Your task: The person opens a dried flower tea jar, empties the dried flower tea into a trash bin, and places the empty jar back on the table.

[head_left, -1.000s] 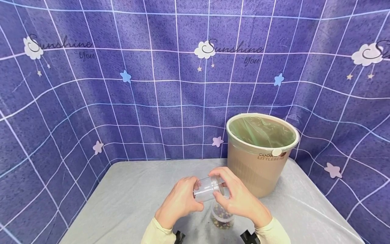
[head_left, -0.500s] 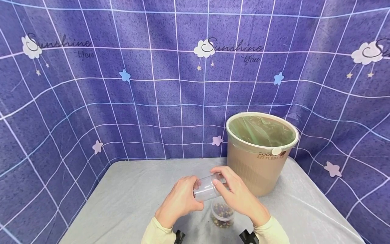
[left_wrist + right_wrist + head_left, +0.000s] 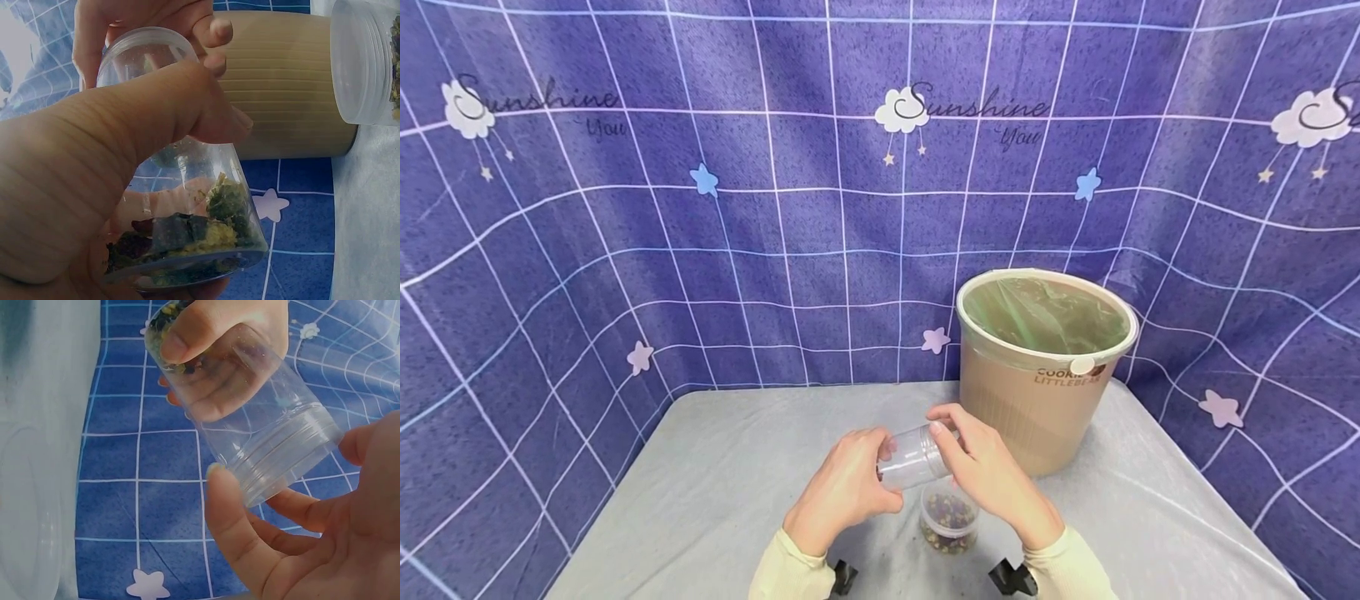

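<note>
My left hand (image 3: pixel 850 483) grips a clear plastic jar (image 3: pixel 910 460) around its lower body, tilted above the table with its top toward the right. Dried dark, green and yellow plant pieces (image 3: pixel 206 231) lie at the jar's bottom end. At the other end, my right hand (image 3: pixel 988 467) holds the ridged top (image 3: pixel 290 453) between thumb and fingers, its palm facing that end. Below the two hands, a second clear jar (image 3: pixel 950 537) stands upright on the table, with similar dried pieces inside; its translucent ridged top (image 3: pixel 359 62) shows in the left wrist view.
A tall beige bin (image 3: pixel 1037 408) with a white rim and green liner stands behind my right hand. Grey cloth covers the table (image 3: pixel 737 475). Blue printed curtain (image 3: pixel 820 250) surrounds the back and sides. A clear rounded shape (image 3: pixel 28 512) shows at the right wrist view's left edge.
My right hand has turned around the jar's top, its thumb moving from the lower front up toward the upper side. My left hand keeps its grip almost unmoved; the head view tilts slightly down.
</note>
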`<act>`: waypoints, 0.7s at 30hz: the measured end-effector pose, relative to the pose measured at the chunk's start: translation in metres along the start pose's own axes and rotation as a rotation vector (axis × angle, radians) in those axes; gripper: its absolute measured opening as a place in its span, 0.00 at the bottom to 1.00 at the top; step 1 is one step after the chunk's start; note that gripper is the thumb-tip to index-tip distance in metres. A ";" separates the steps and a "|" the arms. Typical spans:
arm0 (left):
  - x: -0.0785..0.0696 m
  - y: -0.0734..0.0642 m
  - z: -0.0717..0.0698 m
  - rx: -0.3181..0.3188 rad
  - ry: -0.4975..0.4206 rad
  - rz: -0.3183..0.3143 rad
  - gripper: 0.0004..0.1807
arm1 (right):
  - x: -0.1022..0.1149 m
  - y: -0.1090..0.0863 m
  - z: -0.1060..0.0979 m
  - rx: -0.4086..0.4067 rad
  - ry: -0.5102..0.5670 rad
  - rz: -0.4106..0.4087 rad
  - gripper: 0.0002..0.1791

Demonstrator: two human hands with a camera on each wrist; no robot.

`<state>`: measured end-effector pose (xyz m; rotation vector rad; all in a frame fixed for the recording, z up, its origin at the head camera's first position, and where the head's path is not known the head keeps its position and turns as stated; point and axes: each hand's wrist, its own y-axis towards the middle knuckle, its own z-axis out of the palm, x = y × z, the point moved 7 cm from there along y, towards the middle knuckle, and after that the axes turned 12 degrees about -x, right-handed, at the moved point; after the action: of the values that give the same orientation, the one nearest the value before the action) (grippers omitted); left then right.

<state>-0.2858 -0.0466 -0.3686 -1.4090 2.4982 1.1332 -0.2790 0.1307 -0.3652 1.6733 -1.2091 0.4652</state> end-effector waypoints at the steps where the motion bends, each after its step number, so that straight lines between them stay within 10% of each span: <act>1: 0.000 0.000 0.000 -0.001 0.000 -0.001 0.25 | 0.000 0.001 -0.001 -0.005 -0.011 0.001 0.12; 21: 0.001 0.001 0.001 0.000 0.004 -0.002 0.25 | -0.003 0.002 -0.001 0.017 -0.080 0.008 0.10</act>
<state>-0.2869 -0.0464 -0.3690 -1.4148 2.4985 1.1311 -0.2819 0.1329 -0.3658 1.7159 -1.2734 0.4176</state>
